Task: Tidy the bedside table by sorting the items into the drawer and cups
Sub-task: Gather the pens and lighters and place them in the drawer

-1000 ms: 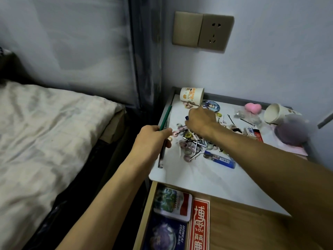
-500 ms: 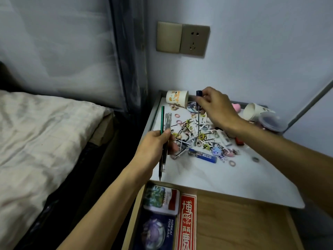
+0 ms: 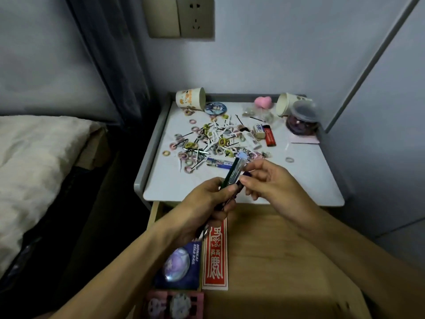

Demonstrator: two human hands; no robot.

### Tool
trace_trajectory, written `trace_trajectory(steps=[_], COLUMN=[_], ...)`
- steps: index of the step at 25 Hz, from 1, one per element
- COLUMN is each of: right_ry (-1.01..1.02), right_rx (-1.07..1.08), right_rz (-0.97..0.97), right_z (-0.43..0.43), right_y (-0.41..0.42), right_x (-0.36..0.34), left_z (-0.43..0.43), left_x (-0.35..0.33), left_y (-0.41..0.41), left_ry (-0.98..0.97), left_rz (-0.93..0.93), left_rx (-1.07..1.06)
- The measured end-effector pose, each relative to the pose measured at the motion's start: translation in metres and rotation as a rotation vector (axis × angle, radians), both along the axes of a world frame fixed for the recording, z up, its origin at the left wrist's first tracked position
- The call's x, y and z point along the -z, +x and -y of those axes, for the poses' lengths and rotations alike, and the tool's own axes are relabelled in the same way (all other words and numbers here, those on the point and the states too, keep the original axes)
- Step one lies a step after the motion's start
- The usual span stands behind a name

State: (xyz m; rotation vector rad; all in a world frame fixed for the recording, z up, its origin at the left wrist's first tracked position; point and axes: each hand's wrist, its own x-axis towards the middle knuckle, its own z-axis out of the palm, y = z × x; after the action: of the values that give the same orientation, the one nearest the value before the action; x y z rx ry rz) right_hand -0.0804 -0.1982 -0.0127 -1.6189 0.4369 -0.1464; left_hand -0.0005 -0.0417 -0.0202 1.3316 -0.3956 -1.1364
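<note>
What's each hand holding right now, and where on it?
Left hand grips a bundle of pens around their middles; right hand pinches the purple pen at its top end.

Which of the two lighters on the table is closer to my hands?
The blue lighter, lying just beyond the pens you hold. The red lighter sits farther back, toward the right.

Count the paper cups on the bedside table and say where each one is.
2. The left cup lies on its side at the back left corner of the bedside table. The right cup lies on its side at the back right, partly behind a clear tub. None looks hidden.
</note>
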Motion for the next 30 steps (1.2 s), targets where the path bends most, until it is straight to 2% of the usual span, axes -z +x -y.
trace_trajectory(steps=[5,9,11,14,17,19,21,23,26,30], right_ry=[-0.065,0.1,0.06,0.022,0.144,0.178,0.171,0.223,0.354,0.381], right_rx=[0.055,0.046,0.055,0.197,0.456,0.536,0.441,0.302,0.195,0.133], right_rz=[-0.055,-0.129,-0.126,0.042,0.22,0.199,0.098,0.037,0.017,0.032], right_z=[0.004,0.004,0.005,0.008,0.017,0.02,0.013,0.004,-0.005,-0.006], right_y=[0.004,0.007,0.007,0.009,0.007,0.004,0.002,0.001,0.003,0.005], right_x=[0.001,0.001,0.001,-0.003,-0.013,-0.012,-0.006,0.004,0.014,0.02], left_z=[0.007,0.009,0.009,0.003,-0.003,-0.005,-0.005,-0.006,-0.002,0.001], left_x=[0.007,0.008,0.009,0.011,0.016,0.017,0.011,0.004,0.004,0.009], left_y=[0.001,0.0,0.001,0.008,0.018,0.02,0.018,0.016,0.006,0.001], left_ry=[0.096,0.141,0.193,0.327,0.544,0.544,0.383,0.26,0.253,0.284], left_rz=[0.083,0.206,0.293,0.549,0.708,0.616,0.347,0.151,0.162,0.17], left_rx=[0.1,0.159,0.146,0.148,0.101,-0.039,-0.18,-0.169,-0.03,-0.122])
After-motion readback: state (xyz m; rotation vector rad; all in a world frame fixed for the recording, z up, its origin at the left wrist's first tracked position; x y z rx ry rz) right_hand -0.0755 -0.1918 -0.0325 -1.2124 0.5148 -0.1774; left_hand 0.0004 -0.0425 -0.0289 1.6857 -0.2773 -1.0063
